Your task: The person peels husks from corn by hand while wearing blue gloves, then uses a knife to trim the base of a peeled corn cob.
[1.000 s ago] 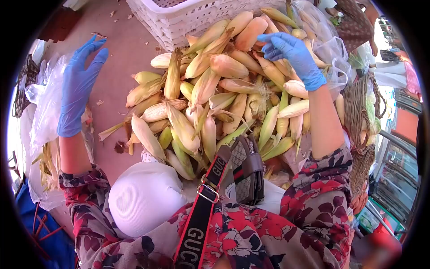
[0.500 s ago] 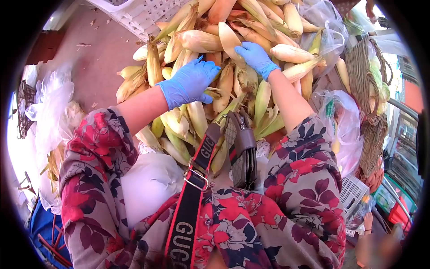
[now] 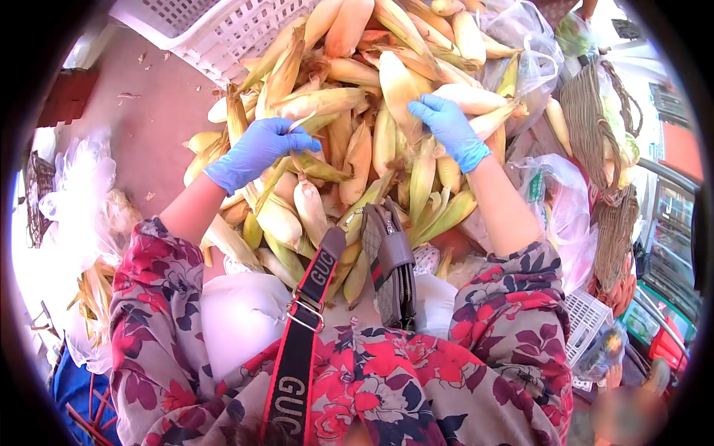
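A big heap of corn ears (image 3: 357, 126) in pale yellow-green husks covers the surface in front of me. My left hand (image 3: 256, 151), in a blue glove, is closed around the tip of one husked ear (image 3: 312, 165) at the left of the heap. My right hand (image 3: 448, 130), also gloved blue, rests on the ears at the right of the heap with its fingers curled over a pale ear (image 3: 468, 98); whether it grips that ear is unclear. A small brown bag (image 3: 390, 264) on a black and red strap (image 3: 301, 327) hangs at my chest.
A white slatted crate (image 3: 216, 30) stands behind the heap at top left. Clear plastic bags (image 3: 78, 186) with husks lie at the left, another bag (image 3: 558, 201) at the right. Woven baskets (image 3: 595, 126) hang at the right. Bare brown surface (image 3: 156, 119) shows left of the heap.
My left hand came down from the open space at the left onto the heap and closed on an ear. My right hand drew back from the far side to the heap's right.
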Action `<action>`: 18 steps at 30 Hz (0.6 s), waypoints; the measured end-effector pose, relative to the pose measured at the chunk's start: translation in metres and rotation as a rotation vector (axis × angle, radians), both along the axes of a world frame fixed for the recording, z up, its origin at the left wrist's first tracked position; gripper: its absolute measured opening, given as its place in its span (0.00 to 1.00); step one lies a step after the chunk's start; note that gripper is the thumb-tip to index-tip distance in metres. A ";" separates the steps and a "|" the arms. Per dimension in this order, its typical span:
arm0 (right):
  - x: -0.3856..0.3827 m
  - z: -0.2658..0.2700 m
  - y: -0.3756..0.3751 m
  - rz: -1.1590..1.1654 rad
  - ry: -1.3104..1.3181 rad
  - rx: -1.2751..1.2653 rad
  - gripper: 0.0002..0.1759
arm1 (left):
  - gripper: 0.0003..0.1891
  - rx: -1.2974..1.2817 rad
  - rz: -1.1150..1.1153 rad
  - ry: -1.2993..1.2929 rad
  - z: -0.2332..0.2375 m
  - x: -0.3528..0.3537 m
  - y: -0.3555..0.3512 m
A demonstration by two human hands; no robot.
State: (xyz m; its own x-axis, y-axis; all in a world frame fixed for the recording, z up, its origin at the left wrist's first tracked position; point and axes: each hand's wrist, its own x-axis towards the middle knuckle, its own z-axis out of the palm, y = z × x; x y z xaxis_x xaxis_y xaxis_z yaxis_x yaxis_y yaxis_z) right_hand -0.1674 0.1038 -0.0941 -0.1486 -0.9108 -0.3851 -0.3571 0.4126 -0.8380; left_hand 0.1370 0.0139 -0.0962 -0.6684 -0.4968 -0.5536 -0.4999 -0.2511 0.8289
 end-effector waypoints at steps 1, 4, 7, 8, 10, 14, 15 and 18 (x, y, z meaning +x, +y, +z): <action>0.014 0.002 -0.001 -0.038 -0.155 0.066 0.16 | 0.08 0.023 0.078 0.099 0.011 0.002 0.000; 0.070 0.005 0.000 0.087 -0.405 -0.040 0.15 | 0.10 0.060 0.287 0.422 0.025 0.007 0.008; 0.128 0.009 -0.003 0.172 -0.318 -0.074 0.14 | 0.15 0.050 0.551 0.442 0.014 0.010 0.010; 0.145 0.014 -0.005 0.156 -0.248 -0.121 0.13 | 0.19 0.212 0.475 0.407 0.031 0.014 0.012; 0.170 0.022 -0.008 0.123 -0.246 -0.252 0.13 | 0.23 0.031 0.405 0.490 0.032 0.006 0.022; 0.184 0.020 -0.005 0.281 -0.052 -0.392 0.12 | 0.14 0.063 0.507 0.581 0.020 0.029 0.009; 0.180 0.020 -0.005 0.312 -0.036 -0.342 0.11 | 0.14 0.052 0.646 0.659 0.032 0.033 0.000; 0.150 -0.007 -0.010 0.283 0.159 -0.363 0.15 | 0.16 -0.130 0.933 0.511 0.033 0.081 -0.056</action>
State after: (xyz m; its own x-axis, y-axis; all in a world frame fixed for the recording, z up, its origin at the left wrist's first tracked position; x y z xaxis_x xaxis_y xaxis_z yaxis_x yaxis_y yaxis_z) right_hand -0.0169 0.0940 -0.1011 0.0932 -0.9952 -0.0281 -0.5482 -0.0277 -0.8359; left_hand 0.2181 -0.0416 -0.0628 -0.1316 -0.9662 -0.2217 0.2582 -0.2493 0.9334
